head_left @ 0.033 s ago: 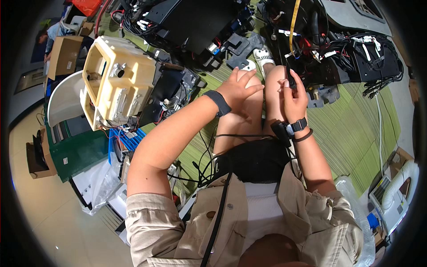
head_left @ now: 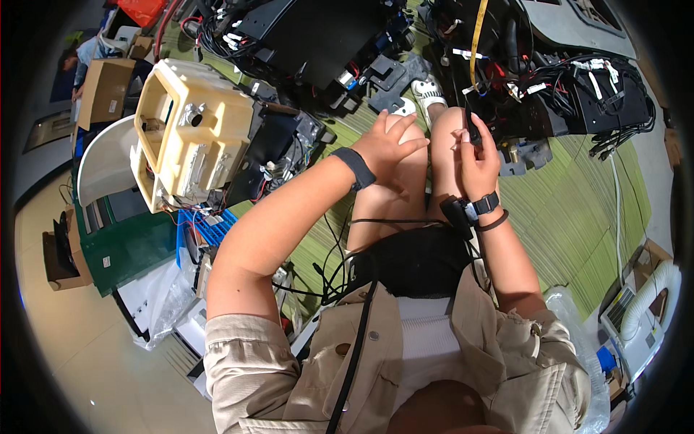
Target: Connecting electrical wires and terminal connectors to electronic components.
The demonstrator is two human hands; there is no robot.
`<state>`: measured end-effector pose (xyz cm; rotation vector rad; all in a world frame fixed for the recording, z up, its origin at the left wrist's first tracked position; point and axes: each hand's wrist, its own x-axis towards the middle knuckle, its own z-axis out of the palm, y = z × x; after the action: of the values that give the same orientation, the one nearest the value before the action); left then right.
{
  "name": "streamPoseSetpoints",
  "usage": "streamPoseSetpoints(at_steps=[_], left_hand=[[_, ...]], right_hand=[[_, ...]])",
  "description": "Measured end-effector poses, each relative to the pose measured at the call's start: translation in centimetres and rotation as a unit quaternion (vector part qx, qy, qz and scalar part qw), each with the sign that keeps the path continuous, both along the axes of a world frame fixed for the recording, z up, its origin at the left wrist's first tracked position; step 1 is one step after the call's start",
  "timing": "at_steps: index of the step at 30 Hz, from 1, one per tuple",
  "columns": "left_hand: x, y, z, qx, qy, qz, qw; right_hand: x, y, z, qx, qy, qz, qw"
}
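My left hand [head_left: 387, 148] lies on my left knee with its fingers spread and holds nothing. Above my right knee, my right hand [head_left: 478, 160] has its thumb and fingers closed on a slim black-handled tool [head_left: 473, 132]. The tool points away from me toward a dark assembly with black cables [head_left: 520, 79]; its tip is hard to make out against that dark background. I cannot tell whether it touches anything there. A grey metal bracket [head_left: 531, 155] sticks out just right of my right hand.
A cream plastic housing [head_left: 210, 137] stands at the left beside a blue plastic rack [head_left: 206, 228]. Ahead is a large black box [head_left: 318, 36] with wiring. A yellow strap [head_left: 477, 43] hangs at the far right. Black cables [head_left: 332, 282] cross near my lap. A white hose [head_left: 643, 311] lies lower right.
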<state>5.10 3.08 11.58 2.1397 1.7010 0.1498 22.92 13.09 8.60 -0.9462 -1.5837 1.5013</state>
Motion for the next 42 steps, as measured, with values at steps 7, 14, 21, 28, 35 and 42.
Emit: streamPoseSetpoints(at_steps=[7,14,21,28,35,42], left_hand=[[0.1,0.1,0.0,-0.002,-0.007,-0.002,1.000],[0.0,0.0,0.1,-0.010,0.001,0.004,1.000],[-0.1,0.1,0.1,-0.041,0.025,0.002,0.999],[0.2,-0.1,0.3,-0.053,0.025,0.017,0.998],[0.6,-0.8,0.4,-0.045,0.038,0.028,0.998],[1.8,-1.8,0.8,-0.048,0.062,0.050,0.996]], right_hand=[[0.4,0.2,-0.1,-0.007,-0.011,0.018,1.000],[0.0,0.1,0.0,-0.009,0.015,0.010,1.000],[0.1,0.0,-0.3,-0.003,0.005,0.010,1.000],[0.1,0.2,-0.3,0.014,-0.004,0.002,1.000],[0.7,0.3,-1.4,0.038,-0.012,-0.001,0.999],[1.1,-0.3,0.2,0.221,-0.072,-0.019,0.972]])
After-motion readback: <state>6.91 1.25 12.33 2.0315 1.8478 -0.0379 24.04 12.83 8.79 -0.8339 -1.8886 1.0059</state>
